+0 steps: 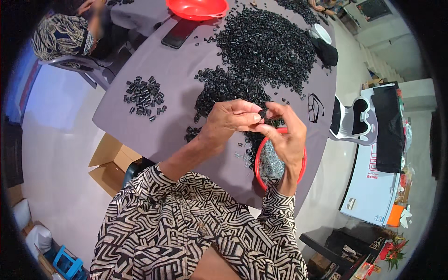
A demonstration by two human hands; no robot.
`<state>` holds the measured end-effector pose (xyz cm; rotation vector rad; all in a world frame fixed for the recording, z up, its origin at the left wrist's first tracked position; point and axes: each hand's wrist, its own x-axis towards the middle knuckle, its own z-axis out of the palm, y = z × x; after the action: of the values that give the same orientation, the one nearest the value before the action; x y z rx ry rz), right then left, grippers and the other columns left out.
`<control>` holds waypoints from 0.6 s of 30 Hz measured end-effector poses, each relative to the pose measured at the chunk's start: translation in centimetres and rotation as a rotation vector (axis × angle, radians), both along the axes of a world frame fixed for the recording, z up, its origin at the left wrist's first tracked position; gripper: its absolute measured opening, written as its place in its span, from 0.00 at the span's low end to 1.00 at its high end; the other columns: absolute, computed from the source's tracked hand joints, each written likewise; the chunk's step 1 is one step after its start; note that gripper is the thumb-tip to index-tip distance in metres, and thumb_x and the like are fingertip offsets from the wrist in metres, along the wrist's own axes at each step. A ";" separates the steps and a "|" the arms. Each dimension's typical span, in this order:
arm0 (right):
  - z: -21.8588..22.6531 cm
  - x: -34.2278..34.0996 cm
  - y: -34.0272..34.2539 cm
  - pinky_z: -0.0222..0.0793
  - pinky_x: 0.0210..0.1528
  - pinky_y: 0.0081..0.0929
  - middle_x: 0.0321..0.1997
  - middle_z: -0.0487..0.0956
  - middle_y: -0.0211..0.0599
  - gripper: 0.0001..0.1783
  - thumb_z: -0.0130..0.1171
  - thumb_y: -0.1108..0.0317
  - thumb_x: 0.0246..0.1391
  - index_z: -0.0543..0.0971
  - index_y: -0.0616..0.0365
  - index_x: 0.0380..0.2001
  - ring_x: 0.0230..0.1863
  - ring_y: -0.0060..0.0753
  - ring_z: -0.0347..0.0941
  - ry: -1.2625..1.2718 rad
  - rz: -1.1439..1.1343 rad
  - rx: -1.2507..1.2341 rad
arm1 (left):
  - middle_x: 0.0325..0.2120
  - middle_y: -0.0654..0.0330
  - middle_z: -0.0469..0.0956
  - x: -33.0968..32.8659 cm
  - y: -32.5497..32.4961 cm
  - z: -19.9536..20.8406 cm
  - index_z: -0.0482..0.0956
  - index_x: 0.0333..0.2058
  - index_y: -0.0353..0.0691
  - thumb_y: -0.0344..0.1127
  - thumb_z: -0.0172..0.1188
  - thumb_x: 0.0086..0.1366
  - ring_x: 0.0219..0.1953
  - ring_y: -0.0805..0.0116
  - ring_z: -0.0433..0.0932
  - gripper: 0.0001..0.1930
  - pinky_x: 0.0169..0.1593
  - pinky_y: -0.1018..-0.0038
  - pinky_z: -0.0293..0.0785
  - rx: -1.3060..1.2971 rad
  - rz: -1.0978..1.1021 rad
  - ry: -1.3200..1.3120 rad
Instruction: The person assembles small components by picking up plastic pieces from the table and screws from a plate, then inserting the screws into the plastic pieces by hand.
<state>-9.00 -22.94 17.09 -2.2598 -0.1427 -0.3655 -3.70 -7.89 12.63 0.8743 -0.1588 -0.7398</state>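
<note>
My left hand (227,120) and my right hand (286,134) meet over the table, fingertips close together. Pinched in the left fingers is a small black plastic piece (262,113), and the right thumb and fingers are at its other side; whether they grip it too is partly hidden. Just beyond my hands lies a heap of similar black pieces (228,88). Below the right hand stands a red basin (304,170) filled with thin silvery screws or pins (270,163). A few loose silvery pins (244,158) lie beside it on the table.
The grey-covered table (172,126) holds a larger black heap (266,46), a small separate pile (143,97), a phone (179,35), an empty red bowl (198,9) and eyeglasses (315,108). An open cardboard box (114,163) is at left. Other people sit around the far side.
</note>
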 end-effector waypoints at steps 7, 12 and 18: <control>-0.7 0.1 0.8 0.64 0.33 0.30 0.28 0.72 0.37 0.19 0.65 0.68 0.34 0.74 0.62 0.33 0.30 0.37 0.67 -0.252 -0.019 -0.401 | 0.30 0.60 0.75 0.0 -0.4 -0.8 0.75 0.34 0.33 0.28 0.55 0.57 0.34 0.74 0.75 0.07 0.40 0.79 0.72 -0.008 0.042 -0.088; -0.9 0.0 0.7 0.63 0.34 0.31 0.28 0.72 0.37 0.19 0.64 0.68 0.34 0.74 0.63 0.33 0.30 0.38 0.66 -0.243 0.005 -0.395 | 0.28 0.61 0.76 0.2 -0.2 -0.2 0.75 0.33 0.33 0.30 0.55 0.58 0.31 0.76 0.75 0.07 0.37 0.81 0.72 0.000 0.014 0.004; -1.2 0.1 0.6 0.63 0.34 0.31 0.29 0.72 0.38 0.18 0.63 0.67 0.36 0.74 0.63 0.34 0.30 0.38 0.66 -0.266 0.058 -0.423 | 0.25 0.62 0.76 0.5 -0.2 -0.7 0.77 0.31 0.33 0.35 0.56 0.58 0.27 0.78 0.74 0.09 0.33 0.82 0.70 0.053 -0.057 0.026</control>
<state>-8.88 -22.33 15.91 -2.6038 -0.4601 -0.6550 -3.18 -8.13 11.89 0.9127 -0.1420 -0.8108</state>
